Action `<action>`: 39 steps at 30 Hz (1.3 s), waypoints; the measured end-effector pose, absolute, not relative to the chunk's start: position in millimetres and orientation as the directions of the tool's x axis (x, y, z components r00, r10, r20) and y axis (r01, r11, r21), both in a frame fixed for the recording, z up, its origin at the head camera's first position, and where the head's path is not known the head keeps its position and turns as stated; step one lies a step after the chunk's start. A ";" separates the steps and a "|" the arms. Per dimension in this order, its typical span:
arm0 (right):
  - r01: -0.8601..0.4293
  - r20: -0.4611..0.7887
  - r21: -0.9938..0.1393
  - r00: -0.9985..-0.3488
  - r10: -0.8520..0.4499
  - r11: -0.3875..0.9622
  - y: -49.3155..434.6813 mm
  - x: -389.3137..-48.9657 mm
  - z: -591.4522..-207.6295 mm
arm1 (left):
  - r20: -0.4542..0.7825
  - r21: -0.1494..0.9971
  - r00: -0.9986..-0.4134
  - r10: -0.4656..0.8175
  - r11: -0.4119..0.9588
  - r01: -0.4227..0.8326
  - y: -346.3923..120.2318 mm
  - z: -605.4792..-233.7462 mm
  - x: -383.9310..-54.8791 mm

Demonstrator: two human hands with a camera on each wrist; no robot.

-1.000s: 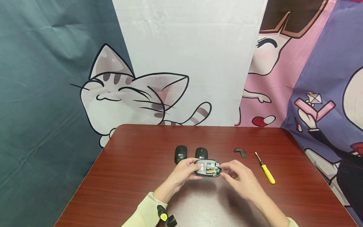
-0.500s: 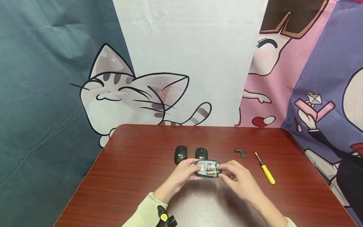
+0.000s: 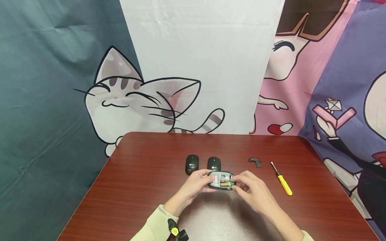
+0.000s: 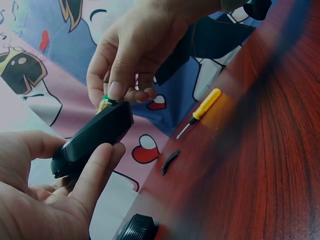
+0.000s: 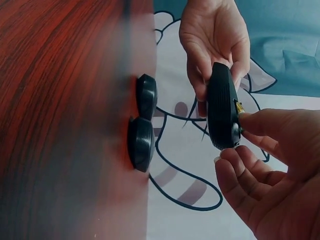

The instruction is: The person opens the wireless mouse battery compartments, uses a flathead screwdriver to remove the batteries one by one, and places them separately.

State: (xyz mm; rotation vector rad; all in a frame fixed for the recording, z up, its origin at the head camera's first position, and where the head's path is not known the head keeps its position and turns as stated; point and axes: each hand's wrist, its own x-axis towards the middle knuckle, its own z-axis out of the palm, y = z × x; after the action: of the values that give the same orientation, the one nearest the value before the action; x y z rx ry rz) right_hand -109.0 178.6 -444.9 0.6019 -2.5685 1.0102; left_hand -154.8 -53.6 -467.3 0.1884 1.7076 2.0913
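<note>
My left hand [image 3: 193,184] grips a black computer mouse [image 3: 223,176] by its left end, above the table, thumb over the grey underside. The battery bay faces up, its cover off. A gold-and-green battery [image 3: 225,184] shows there. With thumb and index finger my right hand [image 3: 254,191] pinches the battery's green end. In the left wrist view that battery [image 4: 103,105] sticks up at a tilt from the mouse [image 4: 95,135]. Its lower part is hidden by the shell.
Two more black mice, one on the left [image 3: 192,164] and one partly behind the held mouse [image 3: 214,163], sit on the reddish table [image 3: 144,187]. Further right lie a curved black cover piece [image 3: 255,162] and a yellow-handled screwdriver [image 3: 283,180]. A printed cloth [image 3: 199,43] hangs behind.
My right fingertips have shifted left from the mouse's edge onto the battery's green end. The held mouse has come slightly lower and nearer, while the things on the table stay put.
</note>
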 end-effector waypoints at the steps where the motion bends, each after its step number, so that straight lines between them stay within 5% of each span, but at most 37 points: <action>1: -0.501 0.444 -0.561 -0.854 -0.271 0.659 178.5 -109.4 -445.9 | -0.163 0.959 -0.897 0.410 -0.149 -0.242 -53.5 -467.6 -154.7; 17: -0.602 0.556 -0.512 -0.776 -0.298 0.613 179.3 -115.6 -447.4 | -0.175 0.958 -0.896 0.408 -0.142 -0.251 -54.8 -470.3 -156.8; 39: -0.533 0.553 -0.524 -0.806 -0.210 0.665 202.9 -139.1 -439.9 | -0.167 0.955 -0.905 0.392 -0.165 -0.248 -60.3 -475.4 -161.8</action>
State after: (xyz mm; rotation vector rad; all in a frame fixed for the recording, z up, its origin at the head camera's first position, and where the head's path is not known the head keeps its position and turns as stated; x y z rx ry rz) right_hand -139.1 202.9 -439.9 0.5791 -2.4302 0.9667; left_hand -161.8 -60.3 -475.4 0.1636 1.6992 2.1153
